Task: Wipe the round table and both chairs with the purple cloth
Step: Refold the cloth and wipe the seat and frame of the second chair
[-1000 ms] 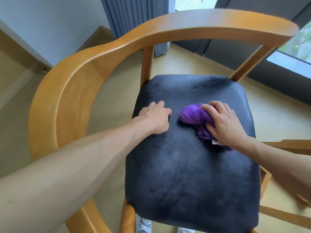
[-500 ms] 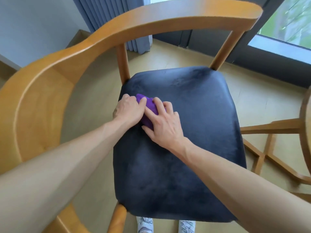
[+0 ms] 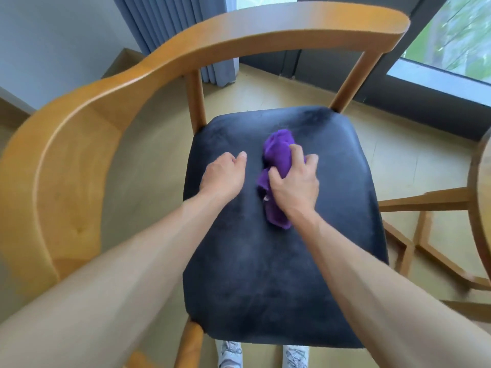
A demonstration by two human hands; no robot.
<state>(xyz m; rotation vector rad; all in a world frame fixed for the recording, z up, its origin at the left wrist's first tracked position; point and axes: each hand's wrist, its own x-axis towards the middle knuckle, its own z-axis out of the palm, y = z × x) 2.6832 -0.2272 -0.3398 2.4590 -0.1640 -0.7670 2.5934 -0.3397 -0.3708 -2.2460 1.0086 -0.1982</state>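
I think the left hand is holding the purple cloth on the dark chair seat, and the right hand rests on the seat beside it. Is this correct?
The hands are swapped. In the head view the right hand grips the purple cloth on the dark seat, and the left hand rests on the seat beside it.

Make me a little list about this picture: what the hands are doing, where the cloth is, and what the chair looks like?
right hand: grips the purple cloth, pressing it on the seat
left hand: rests on the seat beside the cloth, holds nothing
purple cloth: bunched up, near the seat's middle
chair seat: dark, padded
chair frame: light wood, curved backrest
nearby: wooden table edge at right, curtain behind
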